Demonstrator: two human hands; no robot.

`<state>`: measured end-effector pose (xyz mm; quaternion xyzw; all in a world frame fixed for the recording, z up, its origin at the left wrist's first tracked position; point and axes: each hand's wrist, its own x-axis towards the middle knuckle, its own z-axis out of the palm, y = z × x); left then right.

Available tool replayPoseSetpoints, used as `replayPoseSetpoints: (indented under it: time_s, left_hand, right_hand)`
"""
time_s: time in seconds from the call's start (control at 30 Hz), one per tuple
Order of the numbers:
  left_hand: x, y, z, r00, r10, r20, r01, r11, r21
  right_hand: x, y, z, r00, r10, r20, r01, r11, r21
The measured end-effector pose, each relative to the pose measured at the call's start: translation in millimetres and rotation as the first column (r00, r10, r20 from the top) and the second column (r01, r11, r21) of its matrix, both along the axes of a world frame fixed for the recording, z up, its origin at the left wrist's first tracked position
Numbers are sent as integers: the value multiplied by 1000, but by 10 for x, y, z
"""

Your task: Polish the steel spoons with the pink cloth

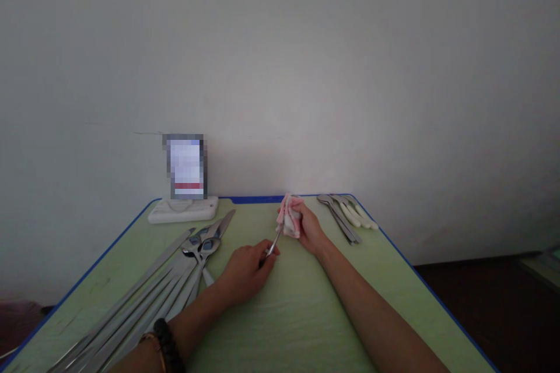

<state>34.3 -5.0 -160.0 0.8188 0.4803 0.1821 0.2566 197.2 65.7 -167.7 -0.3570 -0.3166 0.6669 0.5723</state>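
Pale green tabletop with a blue edge, seen from the wearer's eye level. Nearest, at left, long silver metal cutlery lies loose in an overlapping heap, spoon bowls and a knife blade pointing away, handles towards the wearer, perhaps so each is easy to pick up. Beside it, the left hand, a black braided bracelet on its wrist, pinches the near end of a slim silver metal utensil over the table's middle, seemingly to steady it. Its far end disappears into a crumpled pink-and-white cloth, which the right hand's fingers press together around it. Farther right, metal spoons and cream-handled cutlery lie grouped, apparently kept separate from the heap. At the far left, a white plastic stand holds a blurred, lit screen upright, facing the wearer, before a plain grey wall
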Motion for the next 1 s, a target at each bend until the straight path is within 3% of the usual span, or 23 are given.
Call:
replayPoseSetpoints:
  time_s: [0.23, 0.47, 0.6, 0.73, 0.9, 1.0]
  left_hand:
    - [-2, -4, 18, 1000, -3, 14, 3, 1000, -17]
    - [-8, 18, -25, 982, 48, 184, -31, 995, -96]
    - [-15, 20, -37, 973, 70, 220, -45, 992, -116]
    - [-9, -11, 6, 981, 85, 172, -65, 991, -117]
    - [-16, -14, 25, 988, 63, 143, -47, 993, -108]
    - [-18, 0, 5, 985, 63, 160, -45, 992, -116]
  right_hand:
    - [5, 0, -10, 1000, 1, -27, 0, 1000, 7]
    - [57, 39, 31, 964, -24, -265, 34, 999, 32]
    - [33, 54, -18, 990, -62, -128, 64, 998, 15]
    - [22, 25, -42, 998, -15, 60, 11, 998, 56]
    - [38, -3, -32, 995, 32, 91, -38, 997, 67]
    - [4, -5, -36, 997, -38, 63, 31, 995, 98]
